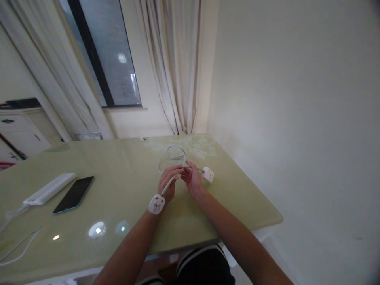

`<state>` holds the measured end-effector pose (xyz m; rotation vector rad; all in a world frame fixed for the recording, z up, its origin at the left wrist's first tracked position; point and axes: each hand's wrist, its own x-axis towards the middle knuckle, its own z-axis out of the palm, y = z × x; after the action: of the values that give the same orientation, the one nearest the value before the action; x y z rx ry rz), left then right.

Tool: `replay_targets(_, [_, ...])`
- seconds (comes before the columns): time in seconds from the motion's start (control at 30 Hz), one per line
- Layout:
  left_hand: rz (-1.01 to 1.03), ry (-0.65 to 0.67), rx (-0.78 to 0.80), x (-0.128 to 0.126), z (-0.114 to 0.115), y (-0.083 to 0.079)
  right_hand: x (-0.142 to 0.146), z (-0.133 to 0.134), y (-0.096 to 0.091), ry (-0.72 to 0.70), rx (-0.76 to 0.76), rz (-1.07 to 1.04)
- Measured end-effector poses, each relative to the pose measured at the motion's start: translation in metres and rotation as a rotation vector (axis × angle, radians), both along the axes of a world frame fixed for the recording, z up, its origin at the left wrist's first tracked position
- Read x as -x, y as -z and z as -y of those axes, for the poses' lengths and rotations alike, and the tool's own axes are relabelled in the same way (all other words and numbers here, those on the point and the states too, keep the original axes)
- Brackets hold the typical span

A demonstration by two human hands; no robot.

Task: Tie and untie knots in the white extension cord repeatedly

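A white cable (166, 152) lies looped on the glossy pale green table (124, 190). One end carries a round white plug (156, 204) that hangs beside my left wrist. The other end reaches a small white socket block (208, 174) on the table to the right of my hands. My left hand (168, 181) is closed round the cable near the plug end. My right hand (192, 180) pinches the same cable just beside it, its fingers meeting those of the left.
A white power strip (49, 189) and a dark phone (74, 194) lie at the table's left, with thin white wires (18, 247) near the front left edge. Behind stand curtains (175, 67), a window (102, 51) and a white cabinet (20, 130). A wall runs along the right.
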<state>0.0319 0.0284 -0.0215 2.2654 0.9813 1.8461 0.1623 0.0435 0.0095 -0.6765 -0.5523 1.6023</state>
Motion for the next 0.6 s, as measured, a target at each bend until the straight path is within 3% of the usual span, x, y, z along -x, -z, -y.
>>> replay_targets(0.17, [0.319, -0.061, 0.279, -0.010, 0.002, -0.008, 0.005, 0.000, 0.011, -0.053, 0.043, 0.064])
replay_targets(0.33, [0.436, -0.035, 0.540, -0.001, -0.010, -0.009, 0.008, -0.005, 0.022, 0.084, -0.053, 0.322])
replay_targets(0.47, [0.439, -0.062, 0.624, 0.005, -0.022, 0.000, 0.005, -0.009, 0.025, 0.148, -0.133, 0.453])
replay_targets(0.6, [0.303, -0.199, 0.640, 0.012, -0.032, 0.012, 0.003, -0.010, 0.025, 0.162, -0.144, 0.478])
